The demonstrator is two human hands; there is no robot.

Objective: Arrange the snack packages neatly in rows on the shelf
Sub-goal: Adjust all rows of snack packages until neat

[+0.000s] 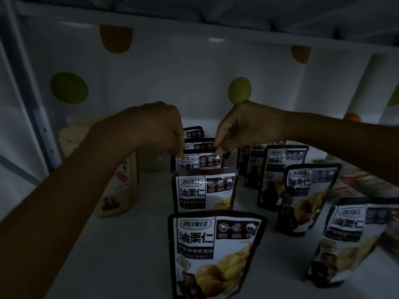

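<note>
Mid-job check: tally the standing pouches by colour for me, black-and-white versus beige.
Black-and-white chestnut pouch: 9 clear, 5 in the left row, 4 in the right row; its rear overlaps, maybe more.
Beige pouch: 1
Total: 10 at least

My left hand (156,128) and my right hand (246,126), both bare. My left forearm (71,190) and my right forearm (334,134) are uncovered as far as the frame edges. Knuckles and wrist bones show in outline; dim light hides finer detail.
</note>
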